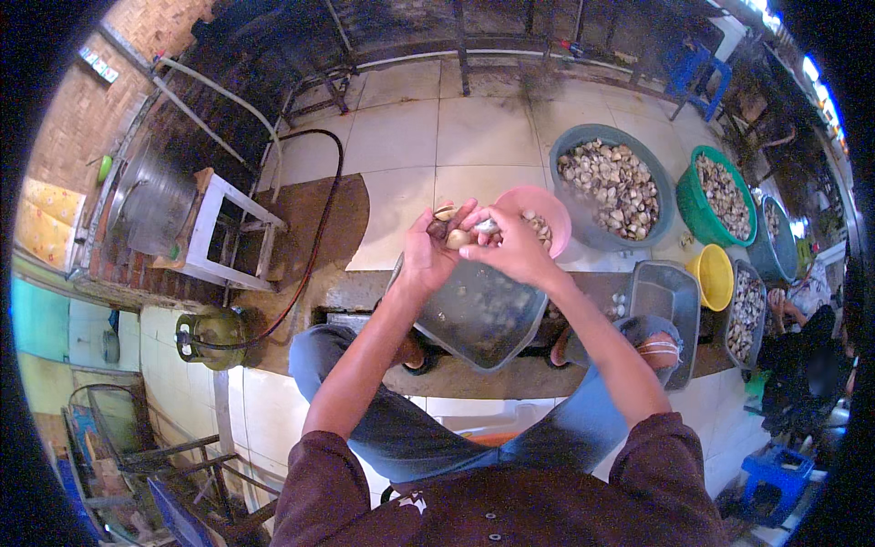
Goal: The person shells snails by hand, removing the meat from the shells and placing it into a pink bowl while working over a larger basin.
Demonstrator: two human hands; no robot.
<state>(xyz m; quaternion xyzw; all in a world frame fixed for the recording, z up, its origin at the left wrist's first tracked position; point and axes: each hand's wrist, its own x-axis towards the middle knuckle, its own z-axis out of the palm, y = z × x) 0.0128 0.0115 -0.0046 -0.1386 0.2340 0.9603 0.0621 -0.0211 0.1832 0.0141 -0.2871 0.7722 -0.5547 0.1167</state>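
Note:
My left hand (425, 258) is cupped palm up around several clams (459, 238), one of them pale and rounded near the fingertips. Close beside it, my right hand (523, 249) pinches a small pale grey piece (487, 226), perhaps a shell; its far side is hidden by the fingers. Both hands are above a grey plastic tub (478, 359) between my knees, which holds cloudy water and blurred pale pieces. Just beyond my right hand stands a pink basin (557, 208) with shells inside, partly covered by that hand.
At right are a large grey tub (564, 205) and a green basin (690, 219), both full of clams, a yellow bucket (711, 277) and an oblong grey tub (663, 290). A gas cylinder (222, 338) with a hose (321, 236) stands left. Another person (803, 362) sits far right.

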